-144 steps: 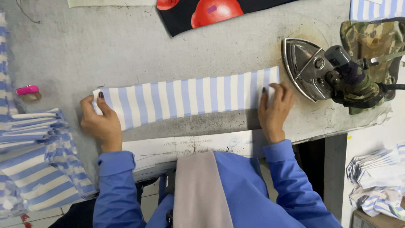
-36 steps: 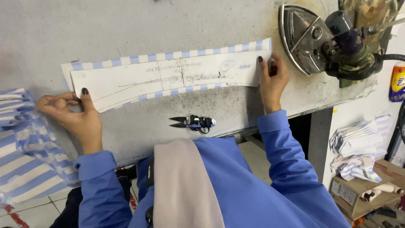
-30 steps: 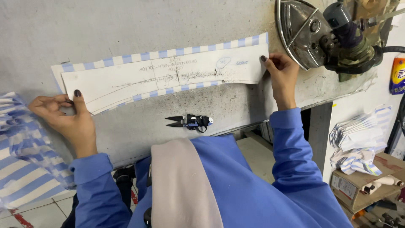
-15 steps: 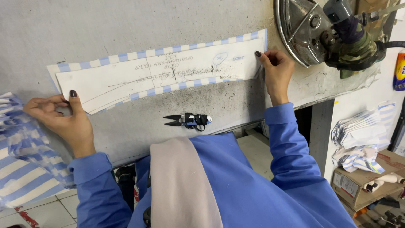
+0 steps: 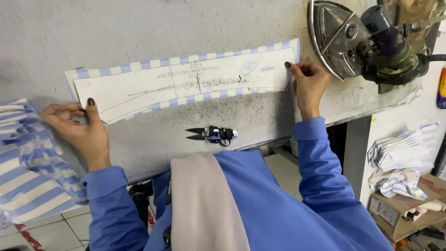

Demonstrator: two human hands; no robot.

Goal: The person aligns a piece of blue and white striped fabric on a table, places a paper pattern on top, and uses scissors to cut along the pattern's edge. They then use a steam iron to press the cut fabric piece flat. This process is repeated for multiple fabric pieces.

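A long white paper pattern (image 5: 186, 81) with handwriting lies on top of a blue-and-white striped fabric strip (image 5: 162, 62) on the grey worktable (image 5: 116, 28). My left hand (image 5: 76, 122) pinches the left end of the pattern and strip, thumb pressing on the paper. At the right end, my right hand (image 5: 307, 81) holds the edge of paper and fabric with its fingertips. Small black thread snips (image 5: 211, 135) lie on the table just below the strip, between my arms.
A metal iron (image 5: 357, 39) rests on its side at the table's right end. Stacked striped fabric pieces (image 5: 28, 158) hang off the left edge. More folded striped pieces (image 5: 399, 160) sit on a cardboard box (image 5: 395, 209) on the floor at right.
Earlier only the bare striped strip lay flat between my hands. Now the paper pattern covers it and the snips lie on the table. In the last second my hands barely moved.
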